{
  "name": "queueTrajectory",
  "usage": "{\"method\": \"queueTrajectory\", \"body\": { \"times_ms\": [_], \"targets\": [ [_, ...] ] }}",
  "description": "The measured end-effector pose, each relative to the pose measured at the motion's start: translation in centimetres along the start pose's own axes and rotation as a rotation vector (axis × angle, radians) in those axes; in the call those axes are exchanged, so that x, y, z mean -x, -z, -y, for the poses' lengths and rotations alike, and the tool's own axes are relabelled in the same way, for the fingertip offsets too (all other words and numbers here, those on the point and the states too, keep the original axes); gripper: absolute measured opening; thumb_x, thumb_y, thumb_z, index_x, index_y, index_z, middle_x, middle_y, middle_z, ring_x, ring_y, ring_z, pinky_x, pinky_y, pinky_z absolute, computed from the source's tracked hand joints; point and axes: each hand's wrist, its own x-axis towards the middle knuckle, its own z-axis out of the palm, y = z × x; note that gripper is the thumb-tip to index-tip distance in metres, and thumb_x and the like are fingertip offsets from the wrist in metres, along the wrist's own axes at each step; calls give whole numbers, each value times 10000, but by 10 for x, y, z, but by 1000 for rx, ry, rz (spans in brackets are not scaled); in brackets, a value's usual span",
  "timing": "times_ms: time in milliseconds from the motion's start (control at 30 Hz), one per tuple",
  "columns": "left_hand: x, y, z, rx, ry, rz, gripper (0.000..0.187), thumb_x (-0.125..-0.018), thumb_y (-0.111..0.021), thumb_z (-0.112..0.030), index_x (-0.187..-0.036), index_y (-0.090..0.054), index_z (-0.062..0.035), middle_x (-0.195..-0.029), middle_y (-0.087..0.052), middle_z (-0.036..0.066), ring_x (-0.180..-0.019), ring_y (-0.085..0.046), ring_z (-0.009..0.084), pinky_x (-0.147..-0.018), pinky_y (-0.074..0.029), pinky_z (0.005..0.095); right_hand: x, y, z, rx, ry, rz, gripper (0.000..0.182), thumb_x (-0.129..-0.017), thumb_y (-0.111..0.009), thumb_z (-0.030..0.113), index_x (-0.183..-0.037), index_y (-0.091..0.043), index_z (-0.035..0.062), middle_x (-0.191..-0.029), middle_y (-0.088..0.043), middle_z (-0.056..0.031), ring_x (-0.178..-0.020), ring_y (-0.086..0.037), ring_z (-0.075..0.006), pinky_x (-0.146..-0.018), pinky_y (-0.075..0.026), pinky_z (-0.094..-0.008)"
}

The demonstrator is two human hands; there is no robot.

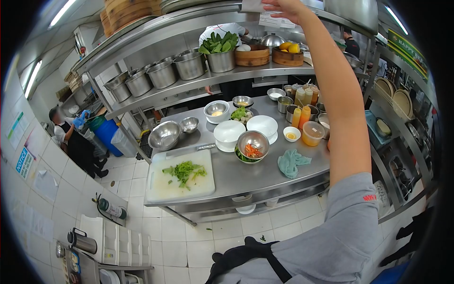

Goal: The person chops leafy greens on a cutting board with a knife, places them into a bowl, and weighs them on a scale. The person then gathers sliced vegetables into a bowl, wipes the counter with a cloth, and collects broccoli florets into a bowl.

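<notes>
My right arm stretches up across the right of the view. At the top edge my right hand [285, 10] has its fingertips at the edge of a white paper slip [252, 5], seemingly pinching it; the frame cuts off part of the hand. Just below hangs a printed paper slip [276, 22] from the upper shelf's edge. My left hand is out of view. On the steel counter, chopped greens [184, 173] lie on a white cutting board [204, 187], with a knife [191, 150] along its far edge. A steel bowl [253, 139] holds chopped red pieces.
White bowls [230, 133], squeeze bottles [305, 113], a tub of orange liquid [313, 132] and a teal cloth [293, 162] sit on the counter. Steel pots [161, 75] and bamboo steamers [251, 57] line the shelf. A person with blue gloves [81, 118] stands at left; others work behind.
</notes>
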Motion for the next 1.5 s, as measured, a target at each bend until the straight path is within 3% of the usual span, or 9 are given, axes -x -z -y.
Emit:
{"method": "queueTrajectory", "body": {
  "times_ms": [400, 533, 600, 667, 700, 800, 1033, 1300, 1500],
  "targets": [
    [23, 17, 23, 38, 17, -54, 382, -918, -553, -391, -1124, -649, -84, -942, -702, 139, -861, -675, 235, -703, -535, 443, 26, -16, 18, 15, 89, 86, 495, -990, -494, 381, -1314, -521, 7, -1290, -603, -140, -1096, -606, -262, -869, -501, -421],
    [56, 51, 65, -1278, -459, -25, 378, -918, -549, -389, -1117, -654, -86, -939, -705, 141, -866, -676, 232, -710, -535, 443, 124, -119, 69, 113, 402, 275, 442, -993, -486, 378, -1256, -577, 35, -1260, -635, -121, -1117, -609, -190, -943, -461, -337],
    [45, 27, 63, -204, -110, 6, 471, -920, -482, -484, -961, -728, -85, -825, -716, 140, -798, -701, 276, -749, -527, 453, 164, -178, 56, 152, 534, 591, 441, -995, -503, 397, -1243, -599, 45, -1028, -659, -41, -950, -583, -118, -856, -458, -276],
    [90, 29, 46, -343, 98, -264, 525, -938, -467, -490, -859, -734, -44, -874, -699, 201, -899, -674, 337, -826, -512, 444, 220, -239, 33, 216, 738, 924, 416, -923, -619, 270, -1251, -587, 16, -1210, -636, -104, -937, -604, -170, -852, -490, -313],
    [82, 26, 71, -612, -197, -401, 535, -929, -476, -499, -893, -729, -29, -932, -690, 221, -932, -661, 353, -843, -508, 451, 245, -264, 12, 235, 704, 1098, 511, -849, -699, 248, -1295, -564, 39, -1230, -640, -134, -940, -625, -202, -859, -494, -332],
    [155, 5, 52, 50, -97, -536, 478, -938, -486, -444, -942, -712, -24, -998, -687, 214, -954, -643, 372, -860, -500, 472, 322, -318, 3, 541, 534, 1688, 598, -822, -738, 235, -1361, -521, 92, -1233, -641, -140, -961, -665, -248, -835, -520, -357],
    [185, -46, 209, -287, 184, -20, 333, -897, -486, -289, -1019, -712, -77, -971, -706, 169, -903, -677, 311, -823, -531, 412, 478, -481, -105, -138, 138, 1848, 511, -932, -638, 292, -1362, -491, 57, -1130, -673, -144, -988, -650, -205, -836, -515, -328],
    [260, -8, 323, 459, 283, -507, 314, -899, -577, -351, -943, -662, -51, -808, -658, 134, -702, -624, 276, -607, -509, 397, 715, -624, -130, 55, -252, 2154, 519, -923, -614, 357, -1325, -523, 42, -1073, -682, -123, -923, -676, -181, -782, -534, -309],
    [278, 61, 388, 632, 130, -795, 355, -901, -635, -389, -896, -631, -35, -707, -628, 113, -576, -591, 254, -472, -495, 387, 807, -716, -231, 660, 20, 2172, 499, -927, -578, 430, -1235, -585, 37, -1095, -685, -101, -894, -692, -205, -696, -562, -351]
  ]
}}
